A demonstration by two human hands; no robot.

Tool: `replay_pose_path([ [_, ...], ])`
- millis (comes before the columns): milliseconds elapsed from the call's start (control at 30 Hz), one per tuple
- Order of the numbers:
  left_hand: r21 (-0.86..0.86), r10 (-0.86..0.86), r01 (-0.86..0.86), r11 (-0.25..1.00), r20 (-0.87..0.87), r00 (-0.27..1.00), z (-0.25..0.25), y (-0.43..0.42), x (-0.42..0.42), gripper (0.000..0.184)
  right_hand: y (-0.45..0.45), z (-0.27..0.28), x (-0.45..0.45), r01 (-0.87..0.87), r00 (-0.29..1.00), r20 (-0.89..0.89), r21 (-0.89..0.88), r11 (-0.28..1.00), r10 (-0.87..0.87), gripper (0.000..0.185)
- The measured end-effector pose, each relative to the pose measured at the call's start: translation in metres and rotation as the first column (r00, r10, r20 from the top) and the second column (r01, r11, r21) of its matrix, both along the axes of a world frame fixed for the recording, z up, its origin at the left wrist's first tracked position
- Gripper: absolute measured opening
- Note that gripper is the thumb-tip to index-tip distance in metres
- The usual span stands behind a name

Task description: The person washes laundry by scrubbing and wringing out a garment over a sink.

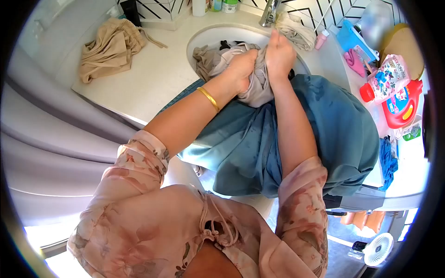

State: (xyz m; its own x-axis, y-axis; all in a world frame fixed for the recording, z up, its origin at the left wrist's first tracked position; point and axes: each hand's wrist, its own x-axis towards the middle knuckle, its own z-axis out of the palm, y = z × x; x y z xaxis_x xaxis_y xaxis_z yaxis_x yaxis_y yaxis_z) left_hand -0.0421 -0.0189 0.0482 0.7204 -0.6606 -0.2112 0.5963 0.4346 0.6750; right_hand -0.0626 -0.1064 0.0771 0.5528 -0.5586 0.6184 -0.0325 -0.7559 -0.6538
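Observation:
My left hand (pixel 243 69), with a gold bangle at the wrist, is closed on a bunched greyish-beige garment (pixel 257 88) over the sink. Right beside it, my right hand (pixel 280 58) is closed on the same garment, its fingers pointing toward the tap. Folds between the two hands look twisted, and the lower part hangs against the front rim. More beige and dark cloth (pixel 204 60) lies in the white basin (pixel 197 36). A large teal cloth (pixel 333 129), with darker wet-looking patches, drapes over the counter's front edge beneath both forearms.
Tan drawstring trousers (pixel 111 48) lie on the counter at left. A tap (pixel 269 14) and a pale cloth (pixel 296 30) are behind the basin. At right stand a blue basket (pixel 354 39), a detergent refill pouch (pixel 389 76) and a red detergent bottle (pixel 403 106).

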Motion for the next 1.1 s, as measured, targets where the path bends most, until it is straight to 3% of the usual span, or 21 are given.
replay_pose_path([
  [100, -0.057, 0.009, -0.009, 0.998, 0.007, 1.000, -0.002, 0.006, 0.006, 0.022, 0.029, -0.028, -0.010, -0.162, 0.932, 0.294, -0.186, 0.969, 0.212, 0.028],
  [200, -0.083, -0.044, 0.044, 0.996, 0.009, 0.999, -0.002, 0.011, 0.007, 0.023, -0.017, -0.117, 0.080, 0.211, 0.837, 0.547, -0.298, 0.931, -0.014, 0.029],
  [233, -0.093, -0.058, 0.059, 0.994, 0.013, 0.998, -0.001, 0.013, 0.007, 0.023, 0.000, -0.072, 0.042, 0.086, 0.963, 0.268, -0.300, 0.950, -0.003, 0.031],
  [267, -0.111, -0.073, 0.075, 0.991, 0.016, 0.997, 0.000, 0.013, 0.008, 0.023, 0.019, -0.023, 0.003, -0.028, 0.999, -0.044, -0.293, 0.956, 0.015, 0.034],
  [300, -0.113, -0.040, 0.044, 0.993, 0.037, 0.998, 0.001, 0.011, 0.006, 0.024, -0.003, -0.015, 0.008, 0.085, 0.996, -0.009, -0.179, 0.980, -0.088, 0.037],
  [367, -0.119, 0.012, -0.001, 0.993, 0.089, 0.996, 0.003, 0.002, 0.003, 0.026, -0.012, -0.014, 0.001, 0.043, 0.999, -0.023, -0.138, 0.989, -0.047, 0.037],
  [400, -0.206, -0.070, 0.076, 0.976, 0.038, 0.997, -0.002, 0.003, 0.014, 0.027, -0.022, -0.017, 0.003, -0.021, 1.000, 0.018, -0.040, 0.999, 0.022, 0.036],
  [467, -0.275, -0.056, 0.053, 0.960, -0.003, 0.998, 0.013, 0.018, 0.021, 0.027, -0.040, -0.021, 0.012, -0.167, 0.980, 0.137, 0.149, 0.975, 0.147, 0.040],
  [500, -0.315, -0.049, 0.038, 0.948, -0.026, 0.998, 0.019, 0.024, 0.023, 0.028, -0.047, -0.019, 0.009, -0.252, 0.968, 0.108, 0.352, 0.901, 0.228, 0.045],
  [567, -0.392, 0.026, -0.043, 0.919, -0.048, 0.998, 0.021, 0.033, 0.031, 0.031, -0.052, -0.008, -0.003, -0.351, 0.909, 0.100, 0.705, 0.616, 0.405, 0.064],
  [600, -0.436, 0.044, -0.065, 0.898, -0.059, 0.997, 0.021, 0.037, 0.037, 0.032, -0.057, -0.006, -0.008, -0.470, 0.760, 0.126, 0.785, 0.404, 0.637, 0.088],
  [700, -0.500, 0.124, -0.146, 0.854, -0.077, 0.989, 0.022, 0.047, 0.047, 0.035, -0.027, -0.002, -0.018, -0.544, 0.546, -0.091, 0.718, 0.435, 0.833, 0.088],
  [767, -0.526, 0.174, -0.212, 0.823, -0.121, 0.977, 0.024, 0.049, 0.047, 0.035, -0.003, -0.011, -0.019, -0.547, 0.449, -0.279, 0.665, 0.508, 0.849, 0.073],
  [800, -0.546, 0.171, -0.210, 0.811, -0.123, 0.978, 0.020, 0.049, 0.050, 0.036, 0.007, -0.019, -0.015, -0.502, 0.482, -0.347, 0.643, 0.578, 0.805, 0.060],
  [900, -0.503, 0.224, -0.276, 0.819, -0.164, 0.961, 0.027, 0.057, 0.051, 0.034, 0.002, -0.016, -0.010, -0.370, 0.605, -0.063, 0.860, 0.350, 0.794, 0.040],
  [1033, -0.293, 0.389, -0.367, 0.883, 0.018, 0.921, 0.026, 0.058, 0.050, 0.039, -0.039, 0.002, -0.008, -0.547, 0.621, 0.414, 0.837, -0.011, 0.665, 0.023],
  [1100, -0.192, 0.254, -0.229, 0.954, 0.116, 0.960, 0.013, 0.051, 0.056, 0.040, -0.045, 0.010, -0.008, -0.574, 0.614, 0.553, 0.803, -0.162, 0.563, 0.021],
])
